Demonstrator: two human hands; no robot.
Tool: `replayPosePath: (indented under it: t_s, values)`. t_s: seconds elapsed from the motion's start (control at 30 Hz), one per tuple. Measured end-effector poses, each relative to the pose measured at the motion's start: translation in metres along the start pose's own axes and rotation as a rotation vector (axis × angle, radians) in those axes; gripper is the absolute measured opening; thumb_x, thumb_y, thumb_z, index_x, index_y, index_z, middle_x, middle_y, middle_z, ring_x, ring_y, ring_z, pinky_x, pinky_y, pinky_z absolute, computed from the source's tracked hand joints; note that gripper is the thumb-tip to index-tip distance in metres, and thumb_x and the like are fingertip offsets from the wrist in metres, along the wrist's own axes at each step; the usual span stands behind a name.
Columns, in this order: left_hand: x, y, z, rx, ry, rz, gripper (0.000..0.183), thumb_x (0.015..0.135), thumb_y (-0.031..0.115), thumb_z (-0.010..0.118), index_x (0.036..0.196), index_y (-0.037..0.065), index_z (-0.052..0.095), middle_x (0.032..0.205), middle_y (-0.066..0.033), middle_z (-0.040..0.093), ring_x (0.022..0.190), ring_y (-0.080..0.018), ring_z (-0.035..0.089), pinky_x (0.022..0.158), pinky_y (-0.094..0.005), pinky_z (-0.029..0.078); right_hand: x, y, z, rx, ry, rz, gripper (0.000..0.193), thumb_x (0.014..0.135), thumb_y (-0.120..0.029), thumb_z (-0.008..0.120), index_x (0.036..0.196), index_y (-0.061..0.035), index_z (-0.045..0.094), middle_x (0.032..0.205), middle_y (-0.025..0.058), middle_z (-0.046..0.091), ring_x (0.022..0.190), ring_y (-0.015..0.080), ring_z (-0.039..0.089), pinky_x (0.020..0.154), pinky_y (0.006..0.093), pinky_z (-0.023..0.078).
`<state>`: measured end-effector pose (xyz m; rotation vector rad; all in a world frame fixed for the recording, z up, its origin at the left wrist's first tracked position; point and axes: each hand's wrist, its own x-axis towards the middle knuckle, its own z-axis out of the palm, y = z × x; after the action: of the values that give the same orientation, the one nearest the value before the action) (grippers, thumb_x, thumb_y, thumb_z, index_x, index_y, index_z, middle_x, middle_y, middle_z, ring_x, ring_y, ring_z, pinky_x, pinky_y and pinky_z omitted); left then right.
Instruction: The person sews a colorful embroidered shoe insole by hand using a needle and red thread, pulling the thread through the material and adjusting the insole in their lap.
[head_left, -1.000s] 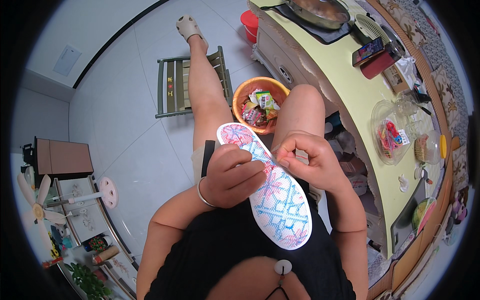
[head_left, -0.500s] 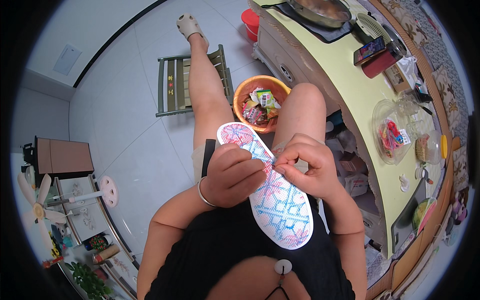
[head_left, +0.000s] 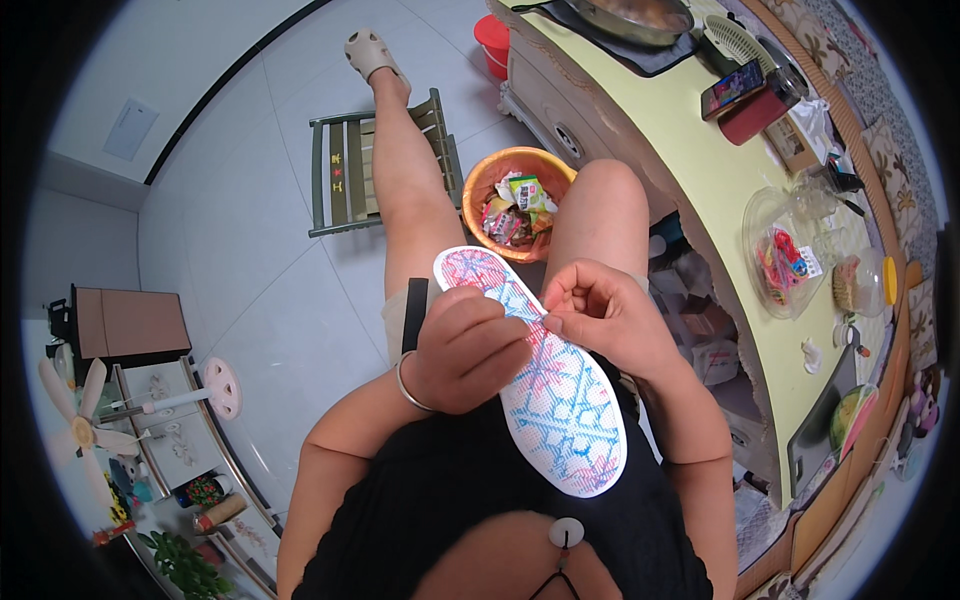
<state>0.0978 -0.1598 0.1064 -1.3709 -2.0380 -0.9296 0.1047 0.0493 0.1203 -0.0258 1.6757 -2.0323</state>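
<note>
A white insole (head_left: 565,425) with a blue and pink cross-stitch pattern lies slantwise over my lap, its narrower end pointing away from me. My left hand (head_left: 465,350) is closed around its left edge near the middle, fingers curled over the top. At the opposite edge, my right hand (head_left: 605,318) pinches with thumb and index finger just at the insole's rim. Whatever sits in that pinch is too small to make out; a needle or thread cannot be told apart here.
Between my knees stands an orange bin (head_left: 480,235) holding wrappers. A folding stool (head_left: 345,175) is under my outstretched leg. Along the right runs a yellow-green table (head_left: 690,140) with a pan (head_left: 640,22), a phone (head_left: 733,88), a red thermos (head_left: 760,110) and a plastic tray of coloured thread (head_left: 785,265).
My right hand has shifted slightly up and left along the insole's edge, its thumb and finger still pinched. The left hand and the insole stay nearly in place.
</note>
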Motion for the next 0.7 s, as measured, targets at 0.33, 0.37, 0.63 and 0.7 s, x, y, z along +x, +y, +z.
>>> replayPosePath:
  t_s: [0.33,0.37,0.63,0.7]
  values:
    - [0.007,0.0,0.004,-0.105,0.017,-0.194,0.036,0.065,0.011,0.073,0.099,0.009,0.062,0.081,-0.003,0.054,0.071,-0.0215,0.053,0.065,-0.0332,0.043,0.008,0.013,0.0,0.46,-0.057,0.108,0.016,0.08,-0.001,0.067,0.086,-0.0022,0.052,0.063,-0.0009,0.055,0.049,0.003,0.049,0.044,0.0148,0.035]
    - [0.008,0.001,0.004,-0.114,0.021,-0.217,0.035,0.065,0.011,0.074,0.099,0.01,0.062,0.081,-0.0029,0.054,0.071,-0.0212,0.052,0.065,-0.0326,0.043,0.009,0.015,0.001,0.5,-0.061,0.125,0.016,0.08,-0.001,0.066,0.087,-0.0022,0.052,0.063,-0.0005,0.056,0.049,0.003,0.049,0.044,0.0145,0.035]
    - [0.013,-0.001,0.003,-0.198,0.004,-0.313,0.025,0.064,0.01,0.074,0.089,0.01,0.067,0.078,-0.0016,0.054,0.073,-0.0202,0.052,0.067,-0.0301,0.043,0.015,0.031,0.0,0.738,-0.151,0.137,0.014,0.082,0.003,0.059,0.094,0.0002,0.052,0.078,0.0063,0.062,0.063,0.0096,0.06,0.055,0.0183,0.046]
    - [0.013,-0.001,0.003,-0.201,0.0,-0.327,0.023,0.065,0.009,0.073,0.086,0.01,0.067,0.078,-0.0015,0.054,0.074,-0.02,0.052,0.067,-0.03,0.044,0.017,0.035,-0.001,0.754,-0.176,0.123,0.015,0.083,0.004,0.058,0.096,0.0012,0.052,0.081,0.0079,0.063,0.07,0.0126,0.064,0.062,0.0203,0.051]
